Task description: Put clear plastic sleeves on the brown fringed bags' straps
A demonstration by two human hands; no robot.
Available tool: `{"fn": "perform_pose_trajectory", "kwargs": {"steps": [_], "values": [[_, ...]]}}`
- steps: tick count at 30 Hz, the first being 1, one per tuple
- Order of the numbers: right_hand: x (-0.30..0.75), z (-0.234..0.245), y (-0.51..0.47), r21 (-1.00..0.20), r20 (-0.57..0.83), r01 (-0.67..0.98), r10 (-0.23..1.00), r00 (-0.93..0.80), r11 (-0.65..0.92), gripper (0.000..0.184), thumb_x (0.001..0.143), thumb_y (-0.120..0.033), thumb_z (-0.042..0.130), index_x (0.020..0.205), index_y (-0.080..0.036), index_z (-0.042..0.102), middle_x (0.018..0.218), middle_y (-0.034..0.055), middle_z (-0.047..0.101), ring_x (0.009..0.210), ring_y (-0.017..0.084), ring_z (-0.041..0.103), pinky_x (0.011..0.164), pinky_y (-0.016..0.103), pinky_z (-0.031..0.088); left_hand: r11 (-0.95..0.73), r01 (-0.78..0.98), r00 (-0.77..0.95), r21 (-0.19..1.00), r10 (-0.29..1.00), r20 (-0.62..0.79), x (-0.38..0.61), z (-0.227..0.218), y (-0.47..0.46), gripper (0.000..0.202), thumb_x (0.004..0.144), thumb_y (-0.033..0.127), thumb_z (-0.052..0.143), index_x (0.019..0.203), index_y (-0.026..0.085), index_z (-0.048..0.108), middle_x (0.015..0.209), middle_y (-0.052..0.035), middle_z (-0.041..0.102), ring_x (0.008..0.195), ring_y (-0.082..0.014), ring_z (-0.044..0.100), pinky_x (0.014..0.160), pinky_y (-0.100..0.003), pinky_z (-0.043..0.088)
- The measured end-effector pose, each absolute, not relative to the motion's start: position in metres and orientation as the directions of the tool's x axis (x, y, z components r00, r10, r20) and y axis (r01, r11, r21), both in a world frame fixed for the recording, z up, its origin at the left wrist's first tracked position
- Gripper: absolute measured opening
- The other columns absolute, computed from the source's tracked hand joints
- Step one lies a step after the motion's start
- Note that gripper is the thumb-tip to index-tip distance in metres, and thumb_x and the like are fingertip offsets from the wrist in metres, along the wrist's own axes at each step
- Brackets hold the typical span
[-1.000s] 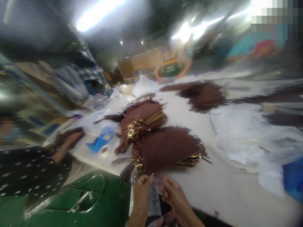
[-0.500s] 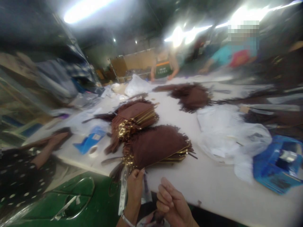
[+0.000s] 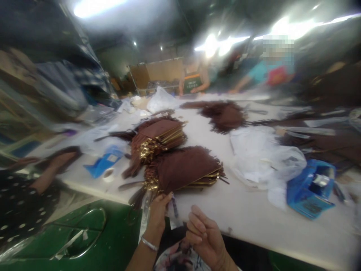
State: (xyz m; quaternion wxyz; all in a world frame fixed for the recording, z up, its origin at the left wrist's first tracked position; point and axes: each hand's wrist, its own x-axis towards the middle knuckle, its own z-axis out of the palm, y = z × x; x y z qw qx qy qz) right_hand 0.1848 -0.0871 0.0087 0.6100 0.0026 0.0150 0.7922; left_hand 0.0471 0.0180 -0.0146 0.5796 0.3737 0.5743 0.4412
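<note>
My left hand (image 3: 158, 210) is closed on the near edge of a clear plastic sleeve (image 3: 171, 212) at the table's front edge, just below a stack of brown fringed pouches (image 3: 187, 169) with gold clasps. A bangle is on that wrist. My right hand (image 3: 203, 235) hovers a little to the right and lower, its fingers curled together with nothing visible in them. A second stack of brown pouches (image 3: 158, 137) lies behind the first one.
A white table (image 3: 254, 222) carries a third brown pile (image 3: 225, 116), clear plastic bags (image 3: 265, 158), a blue box (image 3: 310, 188) at right and a blue packet (image 3: 103, 163) at left. A person in a dotted top sits at left; two more people work at the far end.
The view has swung to the right, so the blue box came into sight. My right hand let go of the sleeve and drew back; my left hand still holds it near the pouches.
</note>
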Motion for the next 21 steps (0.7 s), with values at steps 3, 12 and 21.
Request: {"fn": "perform_pose_trajectory", "kwargs": {"steps": [3, 12, 21], "values": [[0.181, 0.004, -0.086, 0.021, -0.054, -0.963, 0.961, -0.271, -0.27, 0.022, 0.094, -0.021, 0.051, 0.073, -0.015, 0.051, 0.056, -0.0089, 0.029, 0.045, 0.004, 0.025, 0.045, 0.016, 0.027, 0.417, -0.175, 0.142, 0.892, 0.907, -0.396, 0.04, -0.008, 0.02, 0.035, 0.062, 0.041, 0.078, 0.077, 0.011, 0.069, 0.075, -0.0087, 0.07, 0.07, -0.0195, 0.065, 0.068, -0.03, 0.052], [0.174, -0.012, -0.07, -0.283, -0.247, -0.918, 0.946, -0.211, -0.279, 0.014, 0.084, -0.028, 0.067, 0.087, -0.017, 0.059, 0.058, -0.0091, 0.038, 0.046, 0.003, 0.029, 0.047, 0.016, 0.03, 0.28, -0.167, -0.006, 0.945, 0.959, -0.285, 0.05, -0.015, 0.016, 0.026, 0.07, 0.038, 0.072, 0.069, 0.013, 0.067, 0.071, -0.0059, 0.069, 0.067, -0.0172, 0.061, 0.063, -0.027, 0.044], [0.178, 0.002, -0.019, -0.837, -0.391, -0.468, 0.909, 0.144, -0.285, 0.042, 0.077, -0.054, 0.069, 0.096, -0.019, 0.056, 0.071, -0.0013, 0.064, 0.048, 0.007, 0.048, 0.05, 0.021, 0.044, 0.116, 0.257, -0.117, 0.959, 0.989, -0.088, 0.006, -0.026, -0.002, 0.033, 0.089, 0.045, 0.048, 0.095, 0.02, 0.069, 0.083, -0.0044, 0.071, 0.077, -0.022, 0.065, 0.069, -0.031, 0.047]]}}
